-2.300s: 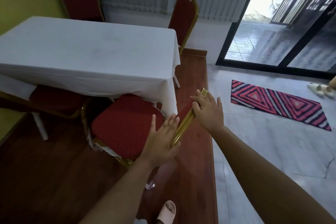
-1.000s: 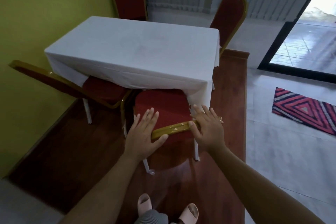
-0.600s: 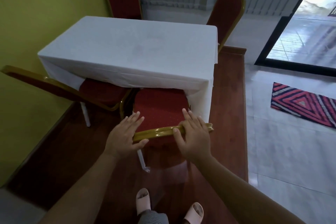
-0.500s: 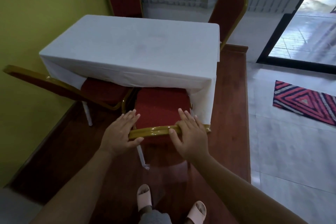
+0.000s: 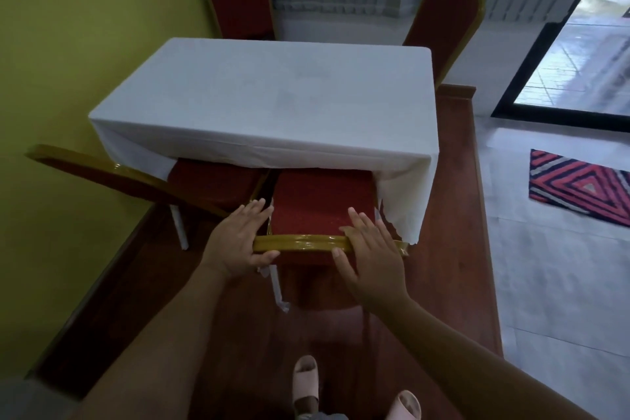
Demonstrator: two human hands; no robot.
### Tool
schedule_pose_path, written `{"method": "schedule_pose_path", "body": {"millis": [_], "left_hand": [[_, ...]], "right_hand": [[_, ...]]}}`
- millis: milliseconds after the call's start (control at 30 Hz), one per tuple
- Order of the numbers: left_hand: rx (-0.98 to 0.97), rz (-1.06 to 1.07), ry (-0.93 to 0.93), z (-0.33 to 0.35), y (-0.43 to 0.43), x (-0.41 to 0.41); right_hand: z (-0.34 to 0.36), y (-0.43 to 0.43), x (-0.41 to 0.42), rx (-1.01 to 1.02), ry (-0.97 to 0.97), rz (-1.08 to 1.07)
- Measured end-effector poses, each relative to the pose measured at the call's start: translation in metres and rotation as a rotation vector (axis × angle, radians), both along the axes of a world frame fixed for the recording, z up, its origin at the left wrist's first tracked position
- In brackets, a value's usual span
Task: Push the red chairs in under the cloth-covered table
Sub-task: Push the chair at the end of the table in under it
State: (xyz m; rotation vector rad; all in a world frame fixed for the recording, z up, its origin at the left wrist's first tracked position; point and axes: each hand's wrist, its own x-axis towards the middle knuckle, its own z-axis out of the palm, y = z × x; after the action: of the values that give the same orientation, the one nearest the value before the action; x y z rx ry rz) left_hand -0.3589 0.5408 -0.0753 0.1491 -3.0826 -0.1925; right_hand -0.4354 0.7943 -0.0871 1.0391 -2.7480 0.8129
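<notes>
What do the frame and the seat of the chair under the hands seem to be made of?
The chair frame looks like metal with glossy gold paint, judging by its bright highlights; wood is possible. The seat looks like matte red fabric with pale dots.

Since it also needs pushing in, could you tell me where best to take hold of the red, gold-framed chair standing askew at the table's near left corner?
Grip the gold top rail of the red, gold-framed chair, coming from the yellow wall side. It stands askew, back towards that wall, seat partly under the white cloth-covered table, so the rail is its free edge.
</notes>
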Motion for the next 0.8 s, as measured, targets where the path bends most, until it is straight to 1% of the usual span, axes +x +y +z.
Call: {"method": "schedule_pose_path", "body": {"millis": [100,233,300,400,500,667,800], "left_hand": [[-0.003,-0.016,-0.003,0.000,-0.023,-0.005],[0.025,-0.033,0.043,0.001,-0.051,-0.010],[0.098,-0.030,0.111,0.000,-0.050,-0.008],[0.261,0.052,0.276,-0.005,-0.032,-0.005],[0.310,0.161,0.385,-0.012,-0.022,-0.009],[0.294,0.122,0.408,-0.016,-0.035,-0.014],[0.296,0.122,0.403,-0.017,-0.054,-0.017]], "right_hand": [[0.002,-0.022,0.001,0.001,-0.010,-0.017],[0.006,-0.047,-0.009,0.025,-0.031,-0.022],[0.007,-0.054,-0.014,-0.009,-0.053,-0.091],[0.004,-0.065,-0.015,-0.060,-0.037,-0.199],[-0.002,-0.072,-0.014,-0.105,0.000,-0.269],[-0.010,-0.078,-0.015,-0.164,0.075,-0.322],[-0.009,-0.098,-0.013,-0.137,0.057,-0.350]]}}
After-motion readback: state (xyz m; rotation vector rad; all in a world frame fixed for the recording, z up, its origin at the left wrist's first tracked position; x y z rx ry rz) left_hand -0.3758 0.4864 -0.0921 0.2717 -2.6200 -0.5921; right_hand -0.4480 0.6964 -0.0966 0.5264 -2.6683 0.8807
